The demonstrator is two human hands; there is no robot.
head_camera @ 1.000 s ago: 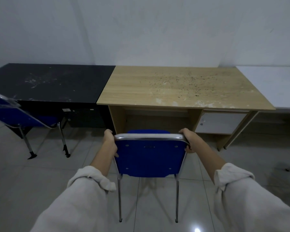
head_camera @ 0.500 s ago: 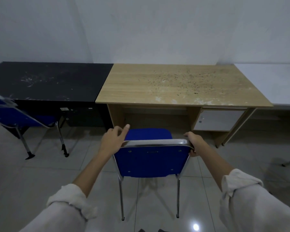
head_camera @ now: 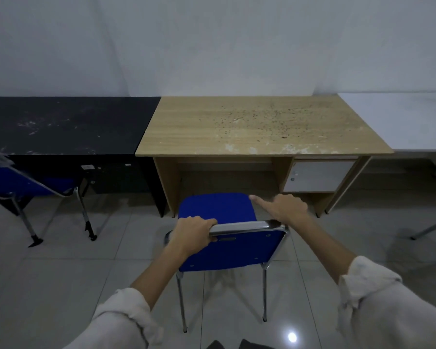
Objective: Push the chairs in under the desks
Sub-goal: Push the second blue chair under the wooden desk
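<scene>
The fingers of the left hand (head_camera: 190, 235) are curled over the chrome top rail of the blue chair (head_camera: 230, 244), clenched around it near the left corner of the backrest, thumb tucked under the rail. The right hand (head_camera: 286, 209) is released: its fingers are spread and loose, the forefinger stretched out to the left above the rear edge of the seat, the palm hovering over the right end of the rail; whether the wrist touches the rail cannot be told. Both forearms are bare, with pale sleeves (head_camera: 368, 285) rolled up toward the elbows. The chair stands on the tiled floor (head_camera: 61, 285) with its back toward the person and its seat facing the wooden desk (head_camera: 249, 127); the front of the seat is near the opening between the desk's side panels but not under the top. The desk top is speckled with dark specks and has pale worn patches along its front edge, and a white drawer box (head_camera: 317, 176) sits under its right side. To the left, touching it, stands a black desk (head_camera: 66, 124), with a second blue chair (head_camera: 23, 182) at an angle in front of it. A white desk (head_camera: 408, 122) adjoins on the right.
</scene>
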